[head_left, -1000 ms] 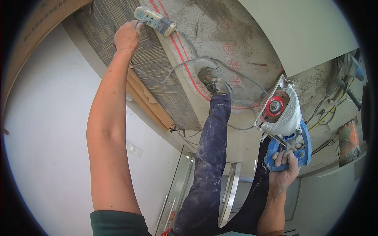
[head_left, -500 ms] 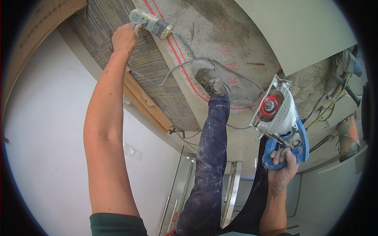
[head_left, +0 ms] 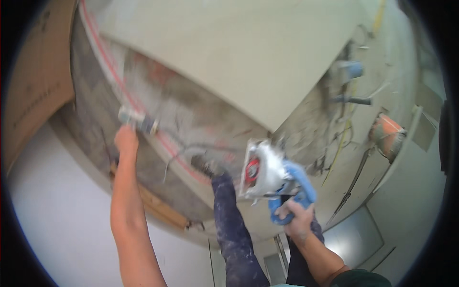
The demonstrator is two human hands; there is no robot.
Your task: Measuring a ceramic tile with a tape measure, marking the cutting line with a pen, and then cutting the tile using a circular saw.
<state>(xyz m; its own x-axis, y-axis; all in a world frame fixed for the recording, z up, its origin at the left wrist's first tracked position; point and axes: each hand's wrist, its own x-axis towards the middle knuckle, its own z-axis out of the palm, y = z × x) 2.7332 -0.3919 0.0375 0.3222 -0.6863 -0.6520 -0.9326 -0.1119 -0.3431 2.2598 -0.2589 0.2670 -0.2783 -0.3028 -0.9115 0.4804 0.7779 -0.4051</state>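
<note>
Here the right hand (head_left: pixel 295 221) is closed around the blue handle of a circular saw (head_left: pixel 267 173), held out low and right of centre; it looks heavy, rigid and blade-forward, so that handle is the safe grip. The left hand (head_left: pixel 126 141) reaches far left to a power strip (head_left: pixel 138 119); its grip is too blurred to tell

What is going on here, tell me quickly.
A person stands on a dusty, gritty floor. The right hand grips the blue handle of a circular saw, held up off the floor. The left hand reaches down to a white power strip by a red line. A pale board lies ahead. The picture is motion-blurred.
</note>
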